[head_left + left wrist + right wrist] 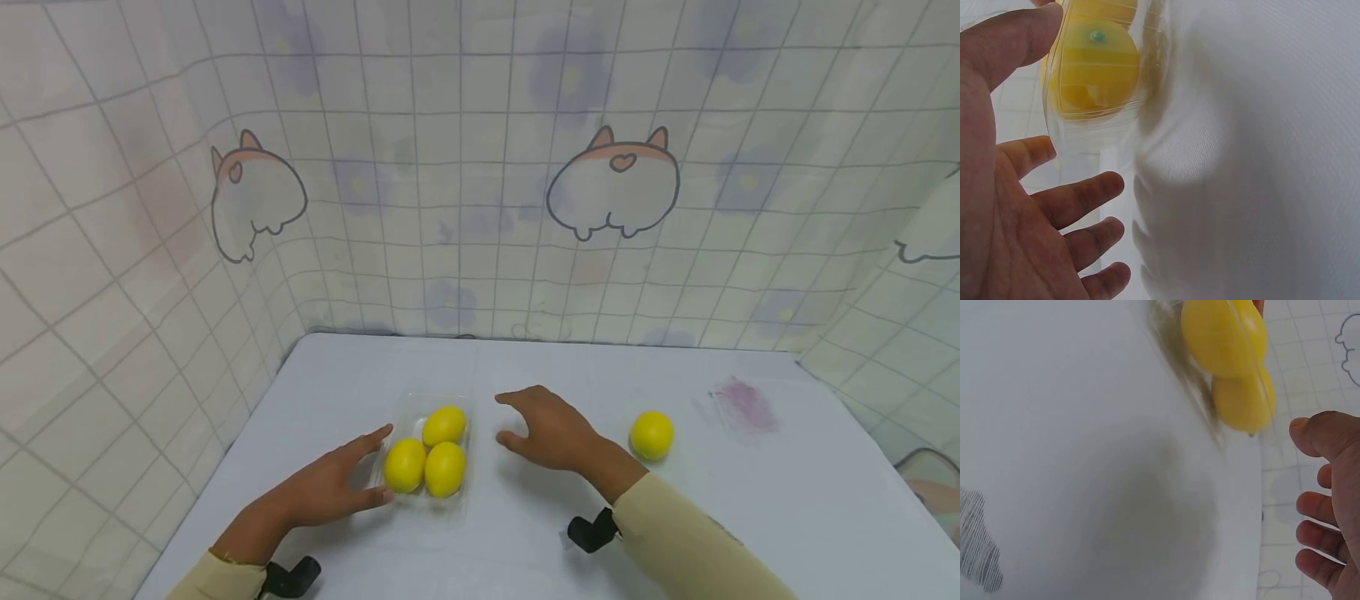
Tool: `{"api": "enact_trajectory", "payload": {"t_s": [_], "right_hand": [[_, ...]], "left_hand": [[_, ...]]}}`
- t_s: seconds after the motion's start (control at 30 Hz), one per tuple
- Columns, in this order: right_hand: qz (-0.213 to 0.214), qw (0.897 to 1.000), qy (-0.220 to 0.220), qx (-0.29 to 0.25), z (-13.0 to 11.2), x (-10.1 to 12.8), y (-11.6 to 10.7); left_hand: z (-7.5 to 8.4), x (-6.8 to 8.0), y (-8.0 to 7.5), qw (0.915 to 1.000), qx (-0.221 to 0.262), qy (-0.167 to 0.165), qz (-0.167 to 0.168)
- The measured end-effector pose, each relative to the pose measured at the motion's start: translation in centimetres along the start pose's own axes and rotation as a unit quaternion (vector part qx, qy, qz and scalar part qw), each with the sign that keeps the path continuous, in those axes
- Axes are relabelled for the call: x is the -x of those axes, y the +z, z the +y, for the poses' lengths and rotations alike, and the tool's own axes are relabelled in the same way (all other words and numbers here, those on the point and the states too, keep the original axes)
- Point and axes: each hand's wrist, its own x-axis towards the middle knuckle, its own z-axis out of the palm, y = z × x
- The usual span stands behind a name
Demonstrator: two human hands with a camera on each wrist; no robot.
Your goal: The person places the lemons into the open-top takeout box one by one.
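Three yellow lemons (444, 469) sit together in a clear plastic container (417, 402) on the white table. At the container's left side is my left hand (326, 492), thumb and fingers spread. The left wrist view shows the thumb tip (1047, 28) against or very near the container's rim; contact is hard to judge. My right hand (551, 429) hovers to the right of the container, apart from it, fingers extended and holding nothing. Another lemon (652, 435) lies alone on the table, right of my right wrist.
A clear, flat item with a pink patch (744, 406) lies at the table's far right. Curtains with a grid pattern (480, 208) hang behind the table and along its sides. Part of another person's arm (933, 497) shows at the right edge, near a dark cable.
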Motion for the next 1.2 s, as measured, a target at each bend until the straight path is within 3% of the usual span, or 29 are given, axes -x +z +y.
{"api": "enact_trajectory", "payload": {"t_s": [0.3, 1.2], "right_hand": [[0.009, 1.000, 0.013, -0.005, 1.5, 1.0, -0.5], [0.032, 0.999, -0.001, -0.004, 5.7, 4.6, -2.1]], "left_hand": [[0.0, 0.1, -0.1, 1.0000, 0.001, 0.003, 0.001], [-0.1, -0.2, 0.1, 0.9999, -0.007, -0.007, 0.004]]}}
